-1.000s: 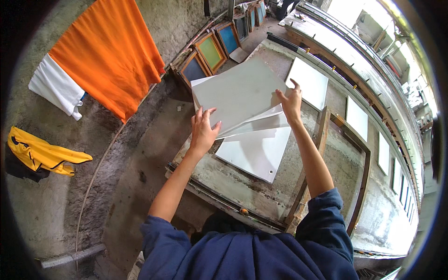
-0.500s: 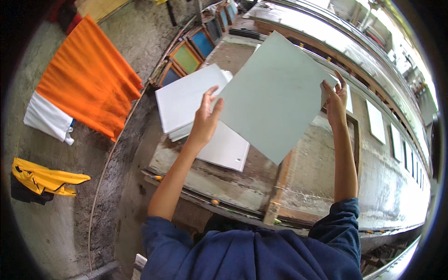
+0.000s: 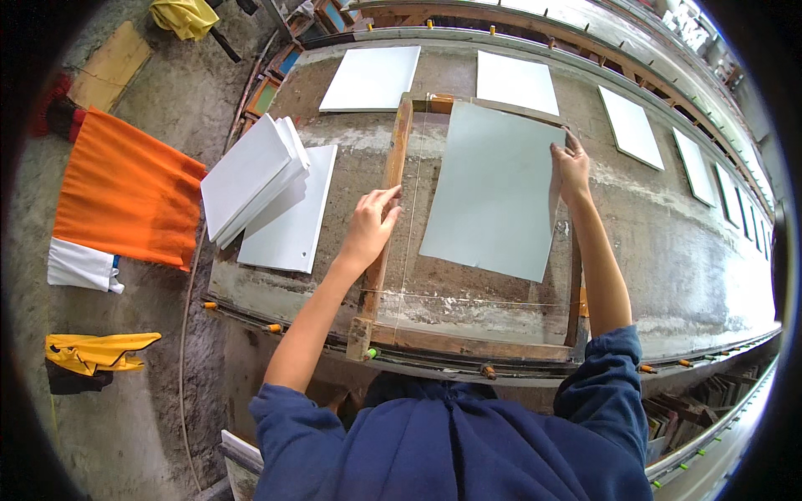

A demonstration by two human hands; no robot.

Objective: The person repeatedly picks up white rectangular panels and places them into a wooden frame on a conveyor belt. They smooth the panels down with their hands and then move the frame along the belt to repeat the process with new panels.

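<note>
A pale grey-green sheet [image 3: 493,192] is tilted above the opening of a wooden frame [image 3: 468,341] on the long table. My right hand [image 3: 573,171] pinches the sheet near its upper right corner, thumb and fingers closed on the edge. My left hand [image 3: 368,227] is apart from the sheet, beside the frame's left bar, with thumb and forefinger spread and nothing in it. Thin strings cross the frame's opening. Left of it lie a tilted stack of white sheets [image 3: 251,179] and a white board [image 3: 313,213] with a small hole, partly under the stack.
White sheets lie along the table's far side, including one [image 3: 372,79] at the far left and one [image 3: 518,82] beyond the frame. Small orange pegs [image 3: 488,371] line the table's near rail. An orange cloth [image 3: 125,192] and a yellow-and-black cloth [image 3: 96,353] lie at left.
My view has shifted, bringing the whole wooden frame into sight. The sheet has come down over the frame, in my right hand. My left hand has moved away from the sheet's left edge.
</note>
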